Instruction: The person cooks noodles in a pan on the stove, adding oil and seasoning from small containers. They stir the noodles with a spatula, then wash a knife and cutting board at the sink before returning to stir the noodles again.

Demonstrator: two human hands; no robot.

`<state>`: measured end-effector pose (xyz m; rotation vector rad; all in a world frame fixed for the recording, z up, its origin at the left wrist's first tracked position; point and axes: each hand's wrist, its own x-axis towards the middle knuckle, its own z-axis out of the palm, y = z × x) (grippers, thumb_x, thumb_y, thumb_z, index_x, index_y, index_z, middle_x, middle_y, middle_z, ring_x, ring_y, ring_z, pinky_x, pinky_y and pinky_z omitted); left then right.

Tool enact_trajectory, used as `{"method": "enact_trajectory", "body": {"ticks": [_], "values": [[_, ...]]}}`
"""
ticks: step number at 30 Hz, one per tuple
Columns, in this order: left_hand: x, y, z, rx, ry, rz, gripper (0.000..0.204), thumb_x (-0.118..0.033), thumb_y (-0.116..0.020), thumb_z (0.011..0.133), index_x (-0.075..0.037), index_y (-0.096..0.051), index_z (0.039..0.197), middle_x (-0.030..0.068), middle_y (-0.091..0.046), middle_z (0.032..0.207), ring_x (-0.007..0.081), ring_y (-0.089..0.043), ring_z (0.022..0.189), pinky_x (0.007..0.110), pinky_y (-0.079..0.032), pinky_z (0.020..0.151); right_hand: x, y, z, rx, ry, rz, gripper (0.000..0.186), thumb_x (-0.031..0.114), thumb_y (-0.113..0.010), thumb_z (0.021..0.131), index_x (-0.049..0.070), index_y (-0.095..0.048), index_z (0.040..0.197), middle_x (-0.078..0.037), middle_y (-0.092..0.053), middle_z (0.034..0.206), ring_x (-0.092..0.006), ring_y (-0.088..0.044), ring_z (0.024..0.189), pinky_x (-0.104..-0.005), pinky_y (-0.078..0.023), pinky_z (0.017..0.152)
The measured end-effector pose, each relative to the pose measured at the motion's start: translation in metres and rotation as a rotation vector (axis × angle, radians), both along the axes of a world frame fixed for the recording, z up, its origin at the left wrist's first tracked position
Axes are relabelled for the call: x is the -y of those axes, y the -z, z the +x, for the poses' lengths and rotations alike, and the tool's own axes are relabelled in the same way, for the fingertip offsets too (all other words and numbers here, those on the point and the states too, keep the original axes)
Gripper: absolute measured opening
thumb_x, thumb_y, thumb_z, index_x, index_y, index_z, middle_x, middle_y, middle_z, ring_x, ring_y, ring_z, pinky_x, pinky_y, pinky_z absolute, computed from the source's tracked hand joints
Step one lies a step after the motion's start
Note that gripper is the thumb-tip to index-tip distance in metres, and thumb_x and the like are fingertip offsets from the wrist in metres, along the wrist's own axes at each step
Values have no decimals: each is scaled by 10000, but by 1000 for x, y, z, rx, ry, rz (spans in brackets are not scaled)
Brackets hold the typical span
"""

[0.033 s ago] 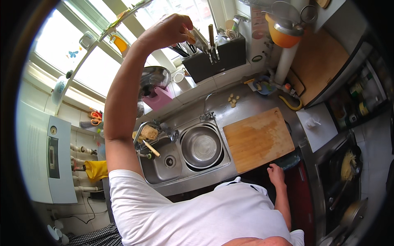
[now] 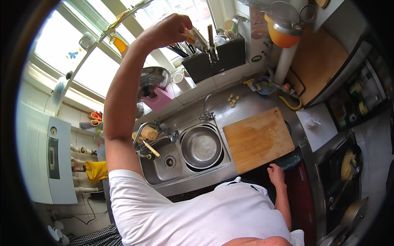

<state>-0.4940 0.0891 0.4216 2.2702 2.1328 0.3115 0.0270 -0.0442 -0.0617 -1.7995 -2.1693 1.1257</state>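
My left hand [image 2: 167, 31] is raised at the window, fingers closed round the wooden handle of a knife [image 2: 200, 42]. Its grey blade points down at the dark knife holder [image 2: 217, 60]; how far it sits in a slot I cannot tell. Other knives and utensils stand in that holder. My right hand [image 2: 277, 174] hangs low by the counter's front edge, fingers loosely bent and a little apart, with nothing visible in them. Closest to it is the wooden cutting board [image 2: 259, 139], lying bare on the steel counter.
A steel basin [image 2: 201, 146] sits in the right sink bowl, beside the left sink bowl [image 2: 152, 174]. Garlic cloves [image 2: 233, 100] lie behind the board. A pink container [image 2: 157, 98] stands beyond the faucet. A pan with pale food [image 2: 349, 165] is on the stove at right.
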Motion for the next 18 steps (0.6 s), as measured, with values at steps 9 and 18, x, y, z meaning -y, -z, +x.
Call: {"method": "enact_trajectory", "body": {"ticks": [9,18], "values": [[-20,-7,-11,-13,49,-105,239,-77,-691,903,1,-635,1122,135,-725,929,167,-679,692,292,-581,578,3,0,-1,6,24,4,277,236,-712,925,51,-722,1131,-194,-750,976,-409,-707,960,-491,-566,830],[-76,28,-45,-115,161,1,277,-157,-805,876,7,-661,1046,167,-717,934,233,-710,781,340,-595,673,7,10,-5,27,-22,18,289,236,-726,909,43,-731,1123,-188,-753,954,-395,-717,928,-477,-570,822]]}}
